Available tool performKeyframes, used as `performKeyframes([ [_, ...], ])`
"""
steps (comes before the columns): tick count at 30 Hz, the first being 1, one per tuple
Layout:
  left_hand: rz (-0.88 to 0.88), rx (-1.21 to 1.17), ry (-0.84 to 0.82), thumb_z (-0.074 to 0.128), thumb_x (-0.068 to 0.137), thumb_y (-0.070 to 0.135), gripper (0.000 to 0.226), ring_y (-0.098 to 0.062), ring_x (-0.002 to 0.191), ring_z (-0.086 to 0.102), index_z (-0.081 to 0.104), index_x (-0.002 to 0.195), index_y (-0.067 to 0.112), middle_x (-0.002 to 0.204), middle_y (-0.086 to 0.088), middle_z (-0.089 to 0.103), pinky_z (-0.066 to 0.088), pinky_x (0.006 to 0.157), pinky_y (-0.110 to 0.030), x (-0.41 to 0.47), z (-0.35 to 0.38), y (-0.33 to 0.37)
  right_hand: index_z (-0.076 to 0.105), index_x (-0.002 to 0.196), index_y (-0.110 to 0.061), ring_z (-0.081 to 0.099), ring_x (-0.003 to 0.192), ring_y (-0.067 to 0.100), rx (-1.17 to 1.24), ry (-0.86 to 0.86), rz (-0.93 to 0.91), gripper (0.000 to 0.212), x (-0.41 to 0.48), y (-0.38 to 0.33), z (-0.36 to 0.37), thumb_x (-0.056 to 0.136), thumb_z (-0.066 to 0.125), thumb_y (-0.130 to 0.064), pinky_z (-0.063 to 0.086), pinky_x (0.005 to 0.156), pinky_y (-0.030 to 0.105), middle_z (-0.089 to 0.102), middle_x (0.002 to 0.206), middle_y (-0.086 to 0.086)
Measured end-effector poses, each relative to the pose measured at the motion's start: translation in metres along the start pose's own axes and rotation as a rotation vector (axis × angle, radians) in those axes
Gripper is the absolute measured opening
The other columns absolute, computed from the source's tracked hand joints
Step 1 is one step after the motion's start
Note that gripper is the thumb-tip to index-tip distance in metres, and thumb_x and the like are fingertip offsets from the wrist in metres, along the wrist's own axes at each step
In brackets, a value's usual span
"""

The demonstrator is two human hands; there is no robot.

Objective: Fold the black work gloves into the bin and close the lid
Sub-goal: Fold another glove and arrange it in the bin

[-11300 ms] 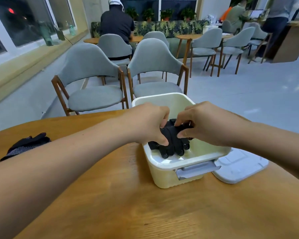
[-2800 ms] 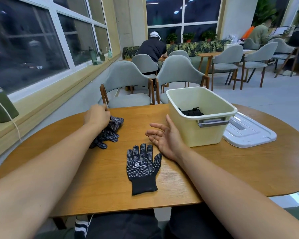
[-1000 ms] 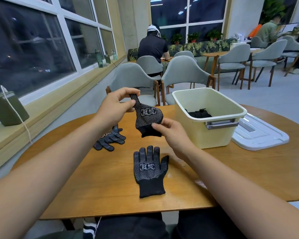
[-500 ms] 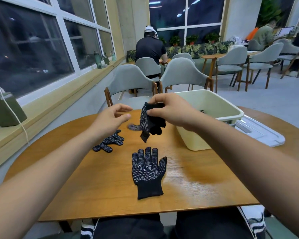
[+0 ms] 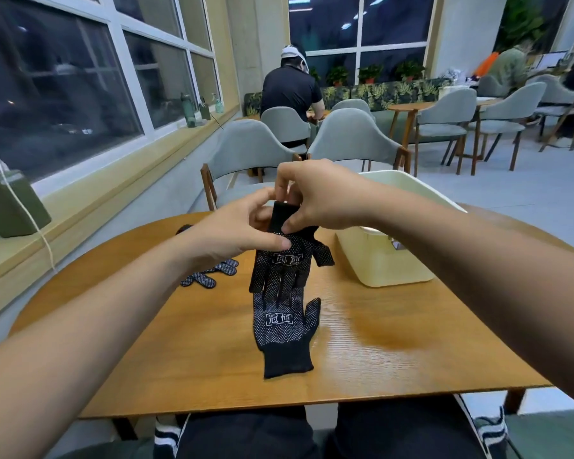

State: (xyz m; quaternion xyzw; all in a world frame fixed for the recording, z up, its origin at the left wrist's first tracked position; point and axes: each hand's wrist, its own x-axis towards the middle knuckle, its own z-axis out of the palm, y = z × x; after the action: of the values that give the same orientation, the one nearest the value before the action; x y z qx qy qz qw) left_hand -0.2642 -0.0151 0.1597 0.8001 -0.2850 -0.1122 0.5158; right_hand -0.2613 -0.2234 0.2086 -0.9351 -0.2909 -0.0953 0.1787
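Black work gloves are right in front of you. Nearest, the flat glove (image 5: 284,329) rests dotted side up on the table (image 5: 395,342), with its cuff toward you. Just above it hangs the held glove (image 5: 284,263), fingers down, its tips overlapping the flat one's fingers from this angle. Your left hand (image 5: 239,231) pinches it at the palm with the thumb, and your right hand (image 5: 322,197) pinches the cuff.

To fold well, you probably want to turn it so cuffs and fingers match, lay it squarely on the flat glove, then fold the pair once before lifting.

A third glove (image 5: 209,276) lies beyond your left wrist, partly hidden. The bin (image 5: 385,263) stands open to the right, and your right forearm crosses it. Its lid is out of sight. Grey chairs (image 5: 246,150) and a seated person (image 5: 290,87) are behind.
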Motion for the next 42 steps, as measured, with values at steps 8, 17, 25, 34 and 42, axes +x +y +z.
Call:
performKeyframes([
  [8,0.151,0.207,0.273,0.072,0.100,0.005,0.030,-0.015,0.111,0.074,0.076,0.124,0.022,0.115,0.000,0.081,0.055,0.102,-0.034,0.005,-0.010,-0.011,0.067,0.100,-0.022,0.064,0.087,0.003,0.173,0.389,-0.119,0.014,-0.015,0.007,0.013,0.095,0.076,-0.032,0.049,0.075,0.020,0.069,0.092,-0.012],
  [17,0.157,0.201,0.421,0.075,0.100,0.019,0.011,-0.011,0.087,0.065,0.079,0.109,0.014,0.094,-0.006,0.075,0.050,0.082,-0.032,0.004,-0.020,-0.012,0.074,0.105,0.007,0.072,0.086,0.029,1.279,-0.265,0.238,0.089,-0.044,0.002,0.052,0.106,0.037,-0.073,0.056,0.078,0.037,0.076,0.103,0.027],
  [25,0.173,0.224,0.353,0.077,0.099,0.022,0.007,-0.008,0.083,0.061,0.082,0.103,0.025,0.090,0.003,0.073,0.048,0.077,-0.025,-0.012,0.000,-0.014,0.049,0.153,0.009,0.052,0.148,0.042,1.801,-0.610,0.394,0.121,-0.038,0.039,0.124,0.094,0.024,-0.094,0.037,0.125,0.049,0.054,0.154,0.032],
  [34,0.126,0.427,0.235,0.081,0.096,0.022,0.011,-0.011,0.089,0.067,0.084,0.104,0.028,0.097,0.005,0.074,0.047,0.079,-0.021,-0.033,0.021,-0.038,0.064,0.146,-0.003,0.063,0.136,0.042,1.935,-0.424,0.426,0.109,-0.020,0.059,0.149,0.096,0.025,-0.091,0.045,0.120,0.053,0.061,0.149,0.028],
  [42,0.154,0.543,0.139,0.086,0.091,0.022,0.019,-0.013,0.091,0.070,0.086,0.105,0.034,0.095,0.016,0.072,0.057,0.082,-0.030,-0.057,0.043,-0.066,0.058,0.148,0.002,0.064,0.136,0.037,1.863,-0.423,0.600,0.103,-0.017,0.066,0.158,0.092,0.057,-0.084,0.041,0.124,0.048,0.063,0.149,0.019],
])
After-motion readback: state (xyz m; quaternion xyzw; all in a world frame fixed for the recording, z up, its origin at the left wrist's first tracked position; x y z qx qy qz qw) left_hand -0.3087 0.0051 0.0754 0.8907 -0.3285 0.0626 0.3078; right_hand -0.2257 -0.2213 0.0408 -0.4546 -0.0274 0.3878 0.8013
